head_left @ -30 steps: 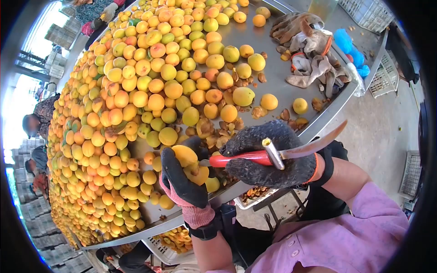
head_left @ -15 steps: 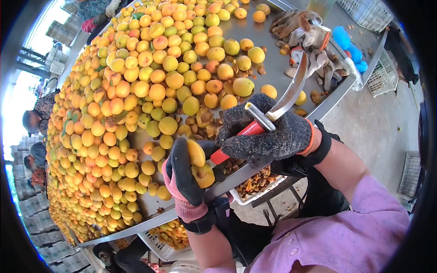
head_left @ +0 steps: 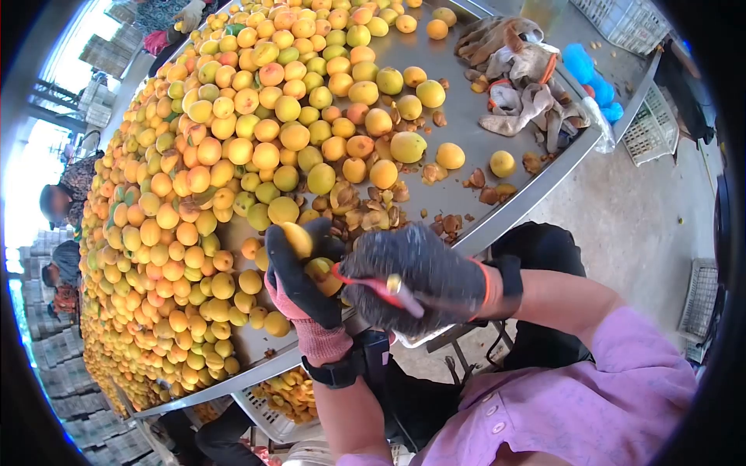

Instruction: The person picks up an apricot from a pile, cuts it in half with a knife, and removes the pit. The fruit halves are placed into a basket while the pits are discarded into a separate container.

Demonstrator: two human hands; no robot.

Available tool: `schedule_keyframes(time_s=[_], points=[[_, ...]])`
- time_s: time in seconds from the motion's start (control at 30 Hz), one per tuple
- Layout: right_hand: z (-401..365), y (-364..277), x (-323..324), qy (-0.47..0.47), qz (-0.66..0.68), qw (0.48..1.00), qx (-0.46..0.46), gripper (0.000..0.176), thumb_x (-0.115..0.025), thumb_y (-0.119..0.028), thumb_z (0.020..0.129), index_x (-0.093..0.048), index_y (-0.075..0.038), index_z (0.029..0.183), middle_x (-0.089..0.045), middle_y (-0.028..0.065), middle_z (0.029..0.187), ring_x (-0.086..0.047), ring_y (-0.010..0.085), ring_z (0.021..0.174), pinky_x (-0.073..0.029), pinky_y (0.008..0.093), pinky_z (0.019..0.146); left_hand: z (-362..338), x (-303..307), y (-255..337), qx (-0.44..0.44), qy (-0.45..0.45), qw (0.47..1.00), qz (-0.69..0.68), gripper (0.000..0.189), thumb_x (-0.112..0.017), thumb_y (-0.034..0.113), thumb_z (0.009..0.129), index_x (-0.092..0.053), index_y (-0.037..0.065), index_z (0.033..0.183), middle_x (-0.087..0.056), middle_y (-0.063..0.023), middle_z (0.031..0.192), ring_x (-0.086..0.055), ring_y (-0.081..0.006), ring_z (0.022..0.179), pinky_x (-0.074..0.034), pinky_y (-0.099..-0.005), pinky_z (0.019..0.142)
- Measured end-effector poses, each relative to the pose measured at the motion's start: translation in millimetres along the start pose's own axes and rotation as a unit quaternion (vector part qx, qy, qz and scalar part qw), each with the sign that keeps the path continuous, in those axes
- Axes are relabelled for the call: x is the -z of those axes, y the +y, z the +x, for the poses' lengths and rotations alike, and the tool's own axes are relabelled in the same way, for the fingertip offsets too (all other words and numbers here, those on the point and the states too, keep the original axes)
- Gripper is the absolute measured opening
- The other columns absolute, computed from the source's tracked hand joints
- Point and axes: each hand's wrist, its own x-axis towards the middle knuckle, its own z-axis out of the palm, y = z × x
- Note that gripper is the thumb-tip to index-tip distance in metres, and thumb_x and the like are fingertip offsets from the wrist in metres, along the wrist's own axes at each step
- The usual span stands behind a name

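My left hand (head_left: pixel 299 283), in a black-palmed pink glove, is closed around a split apricot. One yellow half (head_left: pixel 297 240) shows at the top and another piece (head_left: pixel 324 276) lower down. Wrapped in a dark grey knit glove, my right hand (head_left: pixel 423 276) grips a red-handled knife (head_left: pixel 381 290), blurred by motion. The red end of its handle points at the lower apricot piece, while the curved blade does not show. Brown scraps and pits (head_left: pixel 365 210) lie on the metal table (head_left: pixel 256 342) just beyond both hands, beside a large heap of whole apricots (head_left: pixel 202 179).
Dirty gloves (head_left: pixel 517 66) are piled at the table's far right corner, near blue plastic (head_left: pixel 594 81). A white crate (head_left: pixel 651 128) stands on the floor to the right. Below the table edge, another crate holds cut apricots (head_left: pixel 291 396). Other people (head_left: pixel 74 182) are along the left side.
My right hand has turned over and dropped lower, and the curved blade has gone from sight. My left hand has risen slightly to the left with the apricot.
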Motion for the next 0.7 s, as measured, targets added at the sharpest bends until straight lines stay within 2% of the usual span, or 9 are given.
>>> schedule_keyframes(time_s=[0.07, 0.2, 0.3, 0.43, 0.5, 0.6, 0.63, 0.67, 0.7], points=[[1, -7, 3, -0.070, -0.135, 0.988, -0.027, 0.014, -0.062, -0.017, 0.074, -0.059, -0.004, 0.080, -0.057, 0.0131, 0.081, -0.056, 0.0322, 0.068, -0.045, 0.0319, 0.059, 3, -3, -1, 0.114, 0.050, 0.983, -0.132, 0.029, -0.052, 0.018, 0.090, -0.054, -0.003, 0.109, -0.064, -0.0136, 0.090, -0.061, -0.0204, 0.069, -0.049, -0.0286, 0.068], [2, 10, 8, 0.012, 0.003, 0.996, 0.087, 0.014, -0.063, -0.011, 0.078, -0.059, -0.004, 0.089, -0.058, 0.0098, 0.070, -0.059, 0.0256, 0.058, -0.046, 0.0319, 0.050, -8, 8, -16, -0.178, 0.017, 0.933, 0.312, 0.045, -0.061, 0.012, 0.077, -0.051, -0.005, 0.117, -0.062, -0.0163, 0.099, -0.062, -0.0245, 0.083, -0.049, -0.0313, 0.075], [15, 4, 28, 0.000, 0.297, 0.914, -0.275, 0.023, -0.067, -0.023, 0.081, -0.059, -0.002, 0.076, -0.059, 0.0044, 0.064, -0.054, 0.0065, 0.051, -0.040, 0.0234, 0.042, -6, 12, -8, -0.245, -0.015, 0.871, 0.426, 0.055, -0.063, 0.006, 0.068, -0.049, -0.004, 0.120, -0.061, -0.0169, 0.103, -0.060, -0.0287, 0.089, -0.047, -0.0354, 0.080], [11, 22, 15, 0.042, 0.370, 0.866, -0.333, 0.024, -0.068, -0.023, 0.080, -0.058, -0.002, 0.079, -0.060, 0.0062, 0.068, -0.056, 0.0096, 0.053, -0.040, 0.0238, 0.043, 2, 12, -17, -0.308, -0.031, 0.821, 0.480, 0.048, -0.059, 0.006, 0.074, -0.050, -0.004, 0.120, -0.061, -0.0149, 0.102, -0.061, -0.0277, 0.087, -0.048, -0.0359, 0.078], [15, 27, 2, 0.039, 0.111, 0.992, -0.040, 0.021, -0.068, -0.019, 0.075, -0.056, -0.003, 0.080, -0.058, 0.0093, 0.067, -0.058, 0.0176, 0.058, -0.043, 0.0286, 0.047, 6, 18, -24, -0.317, -0.034, 0.795, 0.517, 0.045, -0.058, 0.005, 0.076, -0.050, -0.003, 0.119, -0.062, -0.0144, 0.100, -0.061, -0.0265, 0.085, -0.049, -0.0350, 0.075], [17, 5, -6, -0.044, -0.102, 0.994, 0.024, 0.019, -0.065, -0.016, 0.074, -0.057, -0.003, 0.085, -0.059, 0.0110, 0.072, -0.061, 0.0272, 0.062, -0.047, 0.0352, 0.054, 11, 11, -21, -0.246, -0.012, 0.852, 0.463, 0.040, -0.055, 0.005, 0.080, -0.050, -0.004, 0.118, -0.063, -0.0140, 0.095, -0.063, -0.0252, 0.078, -0.050, -0.0327, 0.069], [13, 1, -15, -0.015, -0.137, 0.990, 0.034, 0.022, -0.066, -0.020, 0.072, -0.056, -0.004, 0.083, -0.056, 0.0131, 0.070, -0.058, 0.0335, 0.061, -0.047, 0.0355, 0.054, 10, 4, -10, -0.044, 0.058, 0.968, 0.239, 0.038, -0.054, 0.006, 0.081, -0.050, -0.004, 0.118, -0.063, -0.0140, 0.093, -0.063, -0.0250, 0.075, -0.051, -0.0322, 0.067], [12, 1, -15, -0.010, -0.137, 0.990, 0.036, 0.022, -0.066, -0.020, 0.072, -0.056, -0.004, 0.083, -0.056, 0.0131, 0.070, -0.058, 0.0335, 0.061, -0.047, 0.0355, 0.054, 9, -3, -1, 0.162, 0.119, 0.980, -0.010, 0.037, -0.054, 0.006, 0.082, -0.049, -0.004, 0.117, -0.064, -0.0139, 0.091, -0.063, -0.0249, 0.071, -0.051, -0.0317, 0.064], [11, 1, -14, -0.010, -0.130, 0.991, 0.040, 0.024, -0.066, -0.022, 0.068, -0.054, -0.004, 0.080, -0.054, 0.0132, 0.069, -0.057, 0.0323, 0.061, -0.045, 0.0360, 0.052, 3, 2, -18, 0.028, 0.077, 0.987, 0.138, 0.053, -0.049, 0.047, 0.088, -0.055, -0.003, 0.107, -0.060, -0.0071, 0.088, -0.058, -0.0163, 0.077, -0.047, -0.0293, 0.071]])
